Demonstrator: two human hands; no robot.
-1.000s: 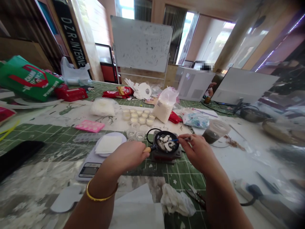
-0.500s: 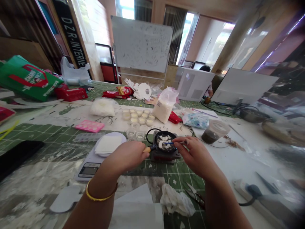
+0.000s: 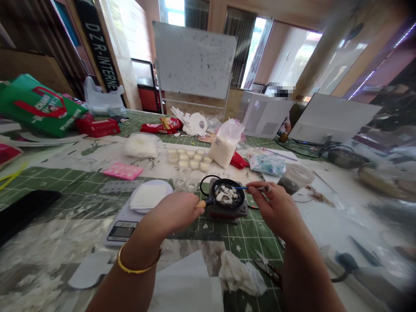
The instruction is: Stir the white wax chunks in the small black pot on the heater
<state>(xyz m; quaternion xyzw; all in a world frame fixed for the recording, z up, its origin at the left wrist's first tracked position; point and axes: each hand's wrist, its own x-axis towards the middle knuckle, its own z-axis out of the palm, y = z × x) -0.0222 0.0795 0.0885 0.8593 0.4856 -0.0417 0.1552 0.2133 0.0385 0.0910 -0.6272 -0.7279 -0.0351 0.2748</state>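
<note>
My left hand [image 3: 180, 209] is closed round the wooden handle of a small black frying pan [image 3: 242, 200]. The pan rests on a small dark hot plate [image 3: 224, 214]. White flakes and lumps [image 3: 226, 196] lie in the pan, with darker, wet-looking patches between them. My right hand [image 3: 271, 203] pinches a thin stick with a blue end [image 3: 240, 188]; that end is over the pan's right rim. Left of the pan stands a kitchen scale [image 3: 121, 232] with a stack of white sheets [image 3: 147, 198] on it.
Several small cups with pale filling [image 3: 194, 164] stand behind the pan, near a bag of white granules [image 3: 224, 145]. Scissors [image 3: 267, 265] and a crumpled white cloth [image 3: 240, 273] lie in front. To the right are a cup of dark stuff [image 3: 290, 180] and a power strip [image 3: 328, 253].
My right hand has moved right, drawing the blue-ended stick back from the pan's middle to its right rim. The white pieces are shifted about. My left hand stays on the handle.
</note>
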